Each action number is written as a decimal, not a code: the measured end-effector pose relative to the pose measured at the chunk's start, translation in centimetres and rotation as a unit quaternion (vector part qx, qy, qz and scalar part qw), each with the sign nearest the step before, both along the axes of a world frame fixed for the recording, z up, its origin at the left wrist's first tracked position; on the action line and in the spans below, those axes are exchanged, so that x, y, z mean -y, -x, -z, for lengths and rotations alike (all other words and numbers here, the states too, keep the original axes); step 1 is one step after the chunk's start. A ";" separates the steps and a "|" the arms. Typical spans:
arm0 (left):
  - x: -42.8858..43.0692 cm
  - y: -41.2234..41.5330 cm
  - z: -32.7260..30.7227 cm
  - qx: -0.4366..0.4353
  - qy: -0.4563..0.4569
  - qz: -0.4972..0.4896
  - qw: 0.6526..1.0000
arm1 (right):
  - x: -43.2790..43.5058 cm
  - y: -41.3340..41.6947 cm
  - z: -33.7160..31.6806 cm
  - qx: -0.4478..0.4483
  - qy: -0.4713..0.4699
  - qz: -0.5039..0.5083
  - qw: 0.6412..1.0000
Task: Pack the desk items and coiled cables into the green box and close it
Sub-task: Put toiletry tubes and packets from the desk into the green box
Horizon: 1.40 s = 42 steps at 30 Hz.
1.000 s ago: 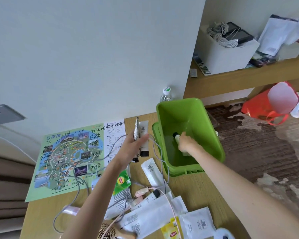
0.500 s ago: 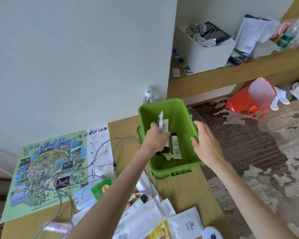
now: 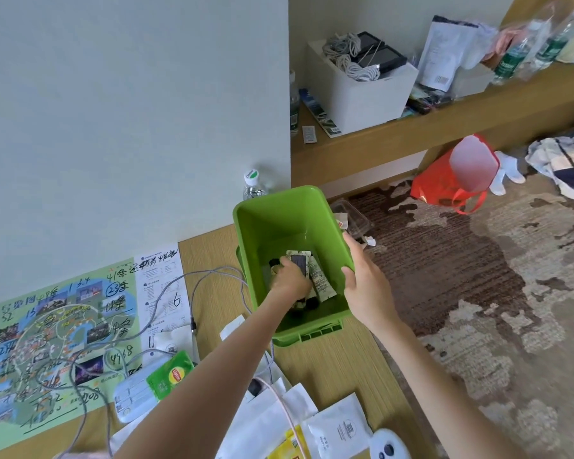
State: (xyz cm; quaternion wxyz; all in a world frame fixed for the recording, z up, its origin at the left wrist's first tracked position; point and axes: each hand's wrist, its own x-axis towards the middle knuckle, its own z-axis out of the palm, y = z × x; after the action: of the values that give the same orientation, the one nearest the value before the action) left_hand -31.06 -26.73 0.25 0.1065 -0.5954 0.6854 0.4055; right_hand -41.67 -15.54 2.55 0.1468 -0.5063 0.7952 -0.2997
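Left hand [image 3: 290, 280] grips soft, light tubes [image 3: 319, 280] in the green box [image 3: 279, 197]; right hand [image 3: 367, 286] clamps its stiff rim (likely the surest hold). Limp cable [image 3: 212, 276] trails left of both.

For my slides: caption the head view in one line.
Left hand holds tubes inside the green box while the right hand grips its rim; a grey cable lies loose on the desk.

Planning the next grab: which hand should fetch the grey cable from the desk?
Probably left. The left hand, holding tubes inside the green box, is on the side where the grey cable lies. The right hand grips the box's right rim, steadying it.
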 end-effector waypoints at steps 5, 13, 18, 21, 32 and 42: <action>0.5 -0.7 -2.6 0.020 0.109 0.090 0.990 | 0.1 0.1 0.2 -0.004 0.006 0.004 1.000; -1.9 -10.3 -7.2 -0.307 0.317 -0.019 0.897 | -0.2 -0.4 -1.6 -0.073 0.046 0.022 0.996; -6.4 -18.3 -3.3 -0.297 0.299 -0.117 0.900 | -2.4 -3.1 -2.4 -0.155 0.095 -0.029 0.983; -9.8 -21.7 -0.2 -0.213 0.244 -0.064 0.944 | -4.9 -6.5 -1.7 -0.164 0.122 -0.078 0.976; -17.1 -23.5 4.0 -0.003 0.220 0.151 0.964 | -13.1 -11.0 5.1 -0.145 -0.070 -0.235 0.958; -19.0 -22.0 5.2 0.061 0.273 0.176 0.944 | -13.4 -9.9 6.6 -0.126 -0.257 -0.327 0.901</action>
State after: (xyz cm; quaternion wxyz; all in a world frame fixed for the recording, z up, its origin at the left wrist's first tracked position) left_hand -9.04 -7.77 -4.97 0.0514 -0.4948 0.8560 0.1403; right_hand -31.73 -2.09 -4.03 0.2594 -0.7160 0.6464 0.0460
